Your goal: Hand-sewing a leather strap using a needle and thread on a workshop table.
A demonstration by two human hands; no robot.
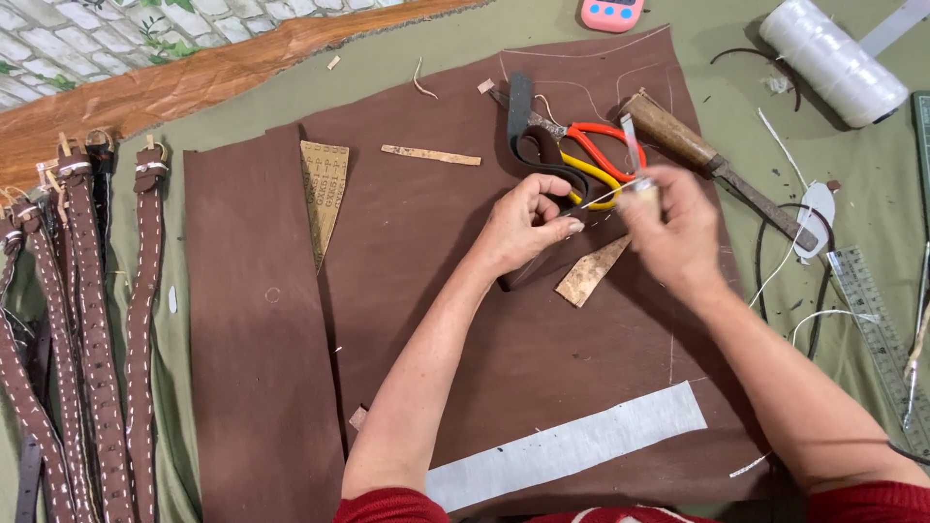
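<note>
An olive-green cloth (794, 126) covers the bench from edge to edge. Along the far left corner runs a rough-edged strip of tan-brown hide (194, 87), and beyond it shows a surface printed like pale grey stonework with green leaves (87, 34). The light is even and soft, casting only faint shadows.

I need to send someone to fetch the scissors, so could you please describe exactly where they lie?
Start at the large brown leather sheet covering the green table. Near its top edge, just above the two hands, lie the scissors, beside a wooden-handled tool. They alone have one orange and one yellow handle loop, with a dark strap lying across them.
</note>
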